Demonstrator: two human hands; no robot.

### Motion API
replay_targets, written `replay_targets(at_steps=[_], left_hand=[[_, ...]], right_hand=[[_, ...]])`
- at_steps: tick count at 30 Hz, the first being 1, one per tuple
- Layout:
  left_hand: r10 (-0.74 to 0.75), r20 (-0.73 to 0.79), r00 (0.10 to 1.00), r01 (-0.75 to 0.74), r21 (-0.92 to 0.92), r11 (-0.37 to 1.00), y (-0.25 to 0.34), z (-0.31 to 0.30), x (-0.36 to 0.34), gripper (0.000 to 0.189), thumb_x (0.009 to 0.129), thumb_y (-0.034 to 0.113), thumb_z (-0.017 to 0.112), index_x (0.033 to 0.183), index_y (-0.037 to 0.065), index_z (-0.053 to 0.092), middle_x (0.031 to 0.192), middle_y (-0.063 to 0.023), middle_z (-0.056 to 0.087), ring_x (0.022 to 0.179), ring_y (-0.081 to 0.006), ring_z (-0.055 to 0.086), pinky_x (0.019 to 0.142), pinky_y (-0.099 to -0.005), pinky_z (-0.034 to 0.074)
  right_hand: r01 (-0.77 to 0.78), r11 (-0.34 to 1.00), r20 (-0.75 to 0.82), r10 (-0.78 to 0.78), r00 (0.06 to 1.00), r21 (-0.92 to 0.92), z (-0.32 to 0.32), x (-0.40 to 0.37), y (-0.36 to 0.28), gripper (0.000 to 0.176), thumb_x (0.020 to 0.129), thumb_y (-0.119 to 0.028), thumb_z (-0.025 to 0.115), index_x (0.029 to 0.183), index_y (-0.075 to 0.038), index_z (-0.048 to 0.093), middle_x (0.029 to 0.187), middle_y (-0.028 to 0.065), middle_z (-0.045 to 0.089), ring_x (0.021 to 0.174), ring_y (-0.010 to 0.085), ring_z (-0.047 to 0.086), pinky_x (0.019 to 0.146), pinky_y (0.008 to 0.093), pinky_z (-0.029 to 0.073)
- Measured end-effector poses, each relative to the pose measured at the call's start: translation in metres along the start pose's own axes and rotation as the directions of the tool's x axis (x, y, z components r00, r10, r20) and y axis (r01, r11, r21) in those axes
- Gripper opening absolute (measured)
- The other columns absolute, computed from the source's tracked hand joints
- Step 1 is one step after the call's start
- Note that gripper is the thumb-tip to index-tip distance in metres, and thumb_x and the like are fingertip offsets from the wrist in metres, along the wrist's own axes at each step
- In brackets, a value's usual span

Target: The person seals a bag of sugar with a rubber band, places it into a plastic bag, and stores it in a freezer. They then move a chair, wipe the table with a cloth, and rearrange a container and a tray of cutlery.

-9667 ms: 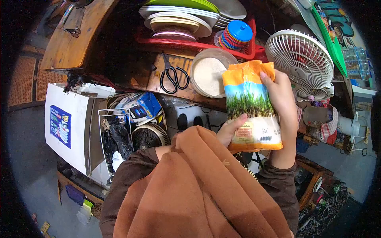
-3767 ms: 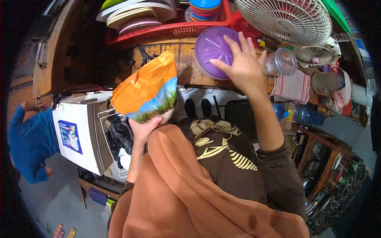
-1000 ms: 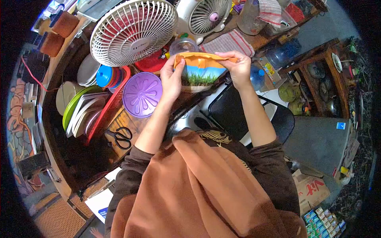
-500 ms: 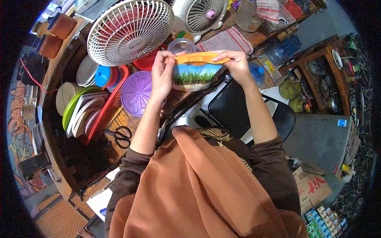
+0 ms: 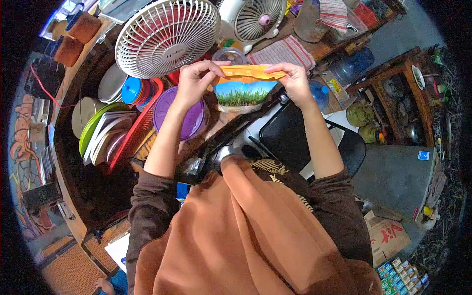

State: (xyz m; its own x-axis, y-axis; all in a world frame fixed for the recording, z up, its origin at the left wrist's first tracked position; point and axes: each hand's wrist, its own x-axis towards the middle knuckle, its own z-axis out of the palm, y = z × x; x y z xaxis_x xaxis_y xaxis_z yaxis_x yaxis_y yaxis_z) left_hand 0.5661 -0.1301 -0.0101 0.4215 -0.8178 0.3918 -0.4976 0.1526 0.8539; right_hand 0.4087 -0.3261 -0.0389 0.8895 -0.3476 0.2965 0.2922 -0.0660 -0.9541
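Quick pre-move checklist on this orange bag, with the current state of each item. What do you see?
1. Left hand pinching one end of the orange bag top edge: ok.
2. Right hand pinching the other end of the top edge: ok.
3. Bag upright and held clear of the wooden counter: ok.
4. Bag mouth fully closed along the flattened top: cannot tell, as the fold hides the opening.
5. Purple lid seated on its container, below the left forearm: ok.
6. Large white fan just behind the left hand, blades stopped: cannot tell.
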Motion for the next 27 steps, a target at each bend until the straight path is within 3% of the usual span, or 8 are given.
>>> replay_targets(at_steps=[5,7,10,12,14,15,24,27], left_hand=[[-0.152,-0.101,0.983,0.126,-0.224,0.966,0.021,0.009,0.004,0.016,0.074,-0.007,0.057,0.089,-0.002,0.056,0.093,-0.0115,0.062,0.090,-0.0157,0.058,0.073,-0.0243,0.045],[-0.162,0.024,0.986,0.152,0.236,0.960,0.025,0.005,0.004,0.026,0.070,-0.005,0.063,0.094,0.000,0.055,0.092,-0.0079,0.061,0.087,-0.0120,0.057,0.074,-0.0230,0.045],[-0.105,0.008,0.994,0.104,0.117,0.988,0.007,0.007,0.001,0.029,0.071,-0.004,0.062,0.099,0.001,0.056,0.091,-0.0052,0.061,0.083,-0.0087,0.056,0.074,-0.0215,0.044],[-0.101,0.019,0.995,0.100,0.045,0.994,0.001,0.004,-0.001,0.030,0.073,-0.005,0.060,0.102,0.001,0.056,0.091,-0.0051,0.061,0.083,-0.0088,0.056,0.075,-0.0215,0.044],[-0.195,0.054,0.979,0.201,-0.167,0.965,0.002,0.001,-0.002,0.030,0.074,-0.007,0.053,0.102,0.001,0.058,0.092,-0.0054,0.061,0.084,-0.0092,0.056,0.075,-0.0215,0.044],[-0.196,0.053,0.979,0.202,-0.166,0.965,-0.001,0.000,-0.001,0.030,0.074,-0.007,0.053,0.102,0.001,0.058,0.092,-0.0054,0.061,0.084,-0.0092,0.056,0.075,-0.0215,0.044],[0.024,0.001,1.000,-0.024,0.103,0.994,-0.018,-0.003,0.001,0.012,0.069,-0.006,0.048,0.072,-0.002,0.059,0.084,-0.0114,0.063,0.086,-0.0199,0.060,0.073,-0.0262,0.046],[-0.102,-0.004,0.995,0.102,-0.005,0.995,-0.019,-0.004,0.004,0.007,0.071,0.003,0.051,0.076,0.000,0.055,0.079,-0.0097,0.063,0.085,-0.0217,0.061,0.071,-0.0281,0.047]], right_hand=[[-0.021,1.000,-0.038,0.020,0.999,-0.020,0.003,0.001,0.001,0.026,0.070,0.016,0.044,0.087,0.004,0.060,0.093,0.0113,0.061,0.090,0.0165,0.057,0.085,0.0269,0.043],[-0.049,0.999,-0.060,0.048,0.997,-0.013,0.008,0.003,-0.004,0.025,0.070,0.016,0.045,0.085,0.004,0.060,0.094,0.0115,0.061,0.091,0.0171,0.058,0.085,0.0272,0.043],[-0.159,0.981,-0.099,0.170,0.980,0.108,0.011,0.003,-0.013,0.024,0.071,0.015,0.047,0.086,0.004,0.062,0.095,0.0124,0.062,0.092,0.0182,0.057,0.086,0.0276,0.043],[-0.061,0.996,0.009,0.061,0.998,-0.068,0.001,0.002,-0.002,0.025,0.071,0.014,0.049,0.089,0.003,0.064,0.098,0.0152,0.061,0.094,0.0196,0.057,0.087,0.0287,0.042],[-0.028,0.998,0.047,0.031,0.998,-0.054,-0.003,0.002,0.001,0.028,0.070,0.014,0.047,0.088,0.002,0.065,0.101,0.0171,0.060,0.097,0.0218,0.056,0.088,0.0296,0.042],[0.003,0.999,0.083,0.000,0.997,-0.039,-0.005,0.002,0.003,0.031,0.069,0.015,0.045,0.088,0.001,0.065,0.104,0.0190,0.058,0.099,0.0239,0.055,0.089,0.0304,0.041],[0.041,0.976,0.095,-0.020,0.995,-0.215,-0.010,0.002,0.007,0.038,0.063,0.016,0.041,0.084,-0.001,0.067,0.101,0.0190,0.060,0.098,0.0237,0.056,0.089,0.0303,0.040],[0.085,0.946,0.078,-0.063,0.995,-0.313,-0.006,0.000,0.004,0.042,0.059,0.017,0.038,0.084,-0.001,0.067,0.098,0.0183,0.061,0.097,0.0235,0.057,0.090,0.0302,0.040]])
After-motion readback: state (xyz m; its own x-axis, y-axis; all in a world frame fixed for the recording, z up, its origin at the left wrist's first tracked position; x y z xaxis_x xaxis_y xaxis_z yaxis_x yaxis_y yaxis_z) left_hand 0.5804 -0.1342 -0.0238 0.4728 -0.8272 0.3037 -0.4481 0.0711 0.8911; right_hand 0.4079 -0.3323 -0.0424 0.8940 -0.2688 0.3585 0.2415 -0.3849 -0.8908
